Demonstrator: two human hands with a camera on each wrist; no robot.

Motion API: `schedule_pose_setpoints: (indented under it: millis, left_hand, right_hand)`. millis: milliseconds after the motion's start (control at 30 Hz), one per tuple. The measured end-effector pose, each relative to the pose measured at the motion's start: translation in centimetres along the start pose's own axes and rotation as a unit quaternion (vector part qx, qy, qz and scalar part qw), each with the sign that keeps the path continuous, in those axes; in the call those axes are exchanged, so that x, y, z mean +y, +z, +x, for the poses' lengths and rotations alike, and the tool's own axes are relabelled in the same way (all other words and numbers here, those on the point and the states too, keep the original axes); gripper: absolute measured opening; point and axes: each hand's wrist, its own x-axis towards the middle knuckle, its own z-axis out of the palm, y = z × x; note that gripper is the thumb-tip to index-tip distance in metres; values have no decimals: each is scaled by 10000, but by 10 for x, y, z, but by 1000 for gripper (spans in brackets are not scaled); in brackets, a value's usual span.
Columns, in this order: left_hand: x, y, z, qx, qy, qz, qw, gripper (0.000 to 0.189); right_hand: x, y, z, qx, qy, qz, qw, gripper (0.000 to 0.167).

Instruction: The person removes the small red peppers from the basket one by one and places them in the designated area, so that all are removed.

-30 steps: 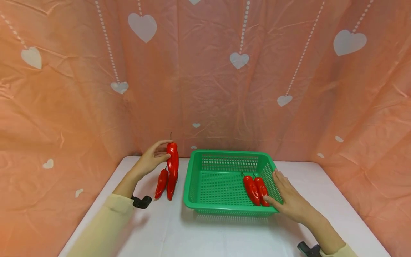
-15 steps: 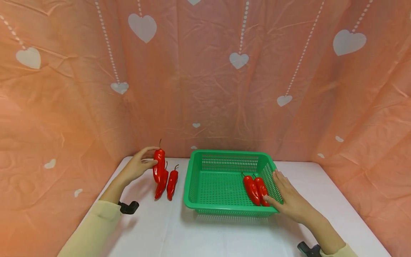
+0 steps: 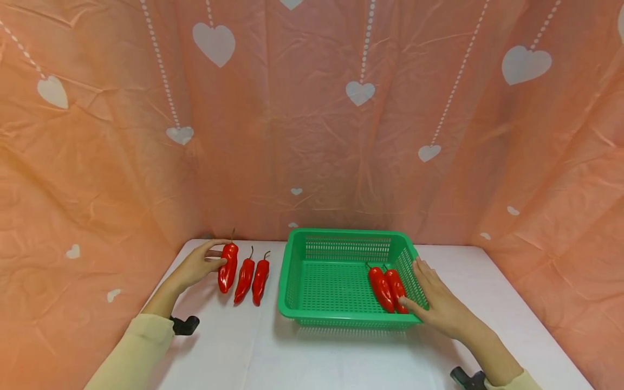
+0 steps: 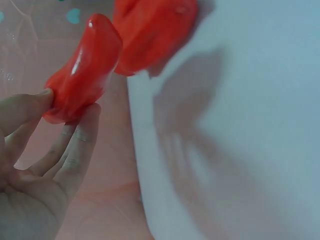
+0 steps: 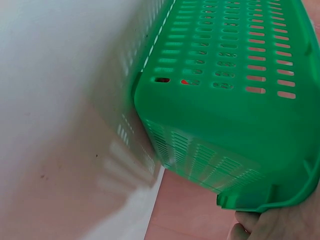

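My left hand (image 3: 197, 266) pinches a red chili pepper (image 3: 227, 269) near its stem end, at the left side of the table. In the left wrist view this pepper (image 4: 85, 75) sits between thumb and fingertips, its tip pointing away. Just right of it lie two more red chili peppers, the nearer one (image 3: 245, 280) and the farther one (image 3: 260, 279), stems toward the back. My right hand (image 3: 441, 303) rests on the right rim of a green plastic basket (image 3: 346, 317), fingers straight along the edge and thumb over it. Two red chili peppers (image 3: 381, 290) lie inside, against the right wall.
A white tabletop (image 3: 312, 357) carries everything. Behind and on both sides hangs a pink-orange cloth (image 3: 312, 141) printed with white hearts. In the right wrist view the basket's slotted outer wall (image 5: 200, 107) fills much of the picture.
My left hand has moved left and down with its pepper, past the two lying peppers, to the left end of their row. My right hand and the basket have stayed put.
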Motion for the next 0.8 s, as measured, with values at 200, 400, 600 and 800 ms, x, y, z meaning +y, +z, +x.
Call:
schedule_pose_setpoints:
  millis: [200,400,600,800]
  left_hand:
    - [-13,4,-2,-178,-140,56,9997,51]
    - [-24,6,1,-296,-388,117,9987,49]
    - [-32,6,2,-385,-753,156,9963,50]
    - [-33,8,5,-452,-926,90,9946,49]
  right_hand:
    - [-1,-1,0,2,4,14,10000,103]
    - [0,-1,0,37,-7,24,10000,102]
    - [0,0,0,36,3,45,10000,103]
    - [0,0,0,33,18,7,10000,103]
